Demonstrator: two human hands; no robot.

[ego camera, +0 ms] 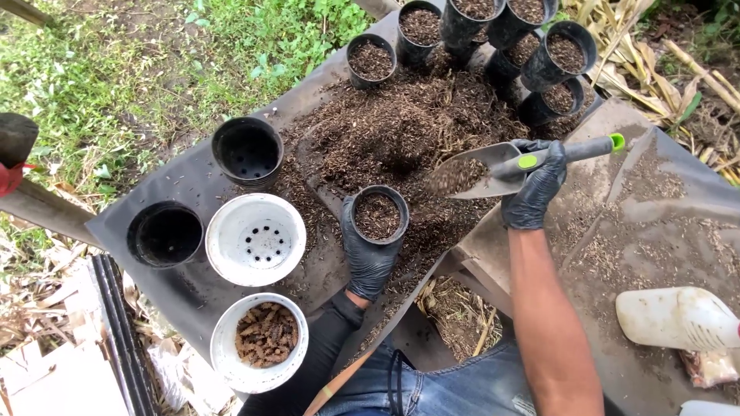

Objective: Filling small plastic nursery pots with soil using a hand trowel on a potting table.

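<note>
The gloved right hand (532, 192) has a closed grip on a grey-handled metal trowel (493, 171) loaded with dark mix. The gloved left hand (368, 250) wraps a small black plastic pot (378, 216), part-filled, beside the soil heap (408, 127) on the dark-sheeted surface (193, 185).

Left hand (368, 258): palm and fingers hidden behind the small black pot (378, 216) it wraps. Trowel (493, 166): handle middle covered by right hand (533, 192); soil on the blade blurred. Filled pots (493, 11) at the bench's far edge cut off by the top. White jug (678, 317) cut off at right.
</note>
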